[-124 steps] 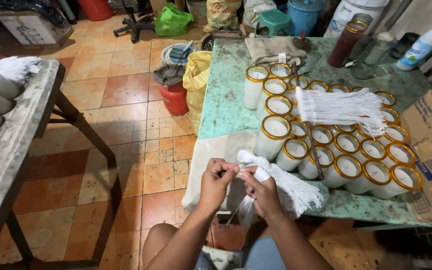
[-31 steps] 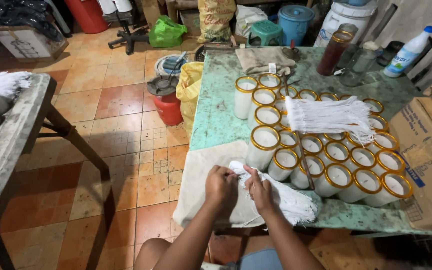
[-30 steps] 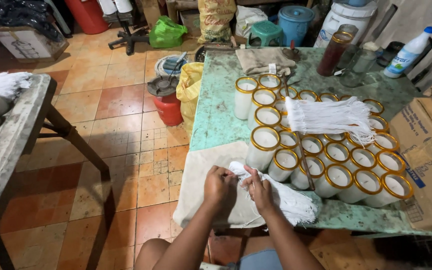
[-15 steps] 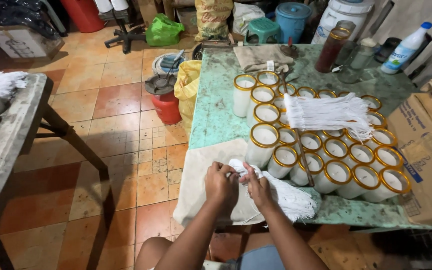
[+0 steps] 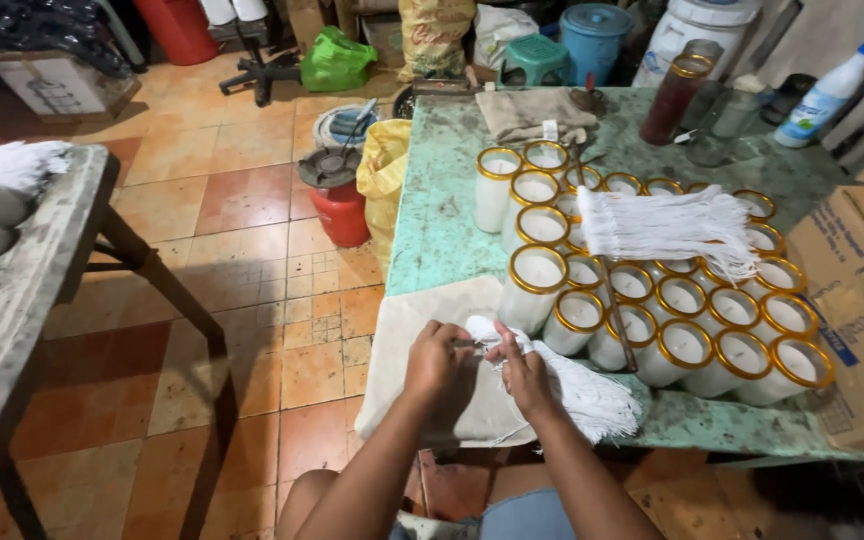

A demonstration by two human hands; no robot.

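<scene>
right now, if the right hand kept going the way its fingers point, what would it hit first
The right hand points up and left, toward the left hand. It would likely meet the white wick bundle end pinched between them, then the left hand's fingers; depth is hard to judge.

Dim, warm indoor light falls from above, leaving the far corners dark and a soft shadow under the worktop (image 5: 432, 215) on the tiled floor (image 5: 252, 250). Focus is fairly sharp centrally; wide-angle distortion bends the edges, with slight blur there.

Single head view, steep downward look, close over green table (image 5: 452, 210)
</scene>
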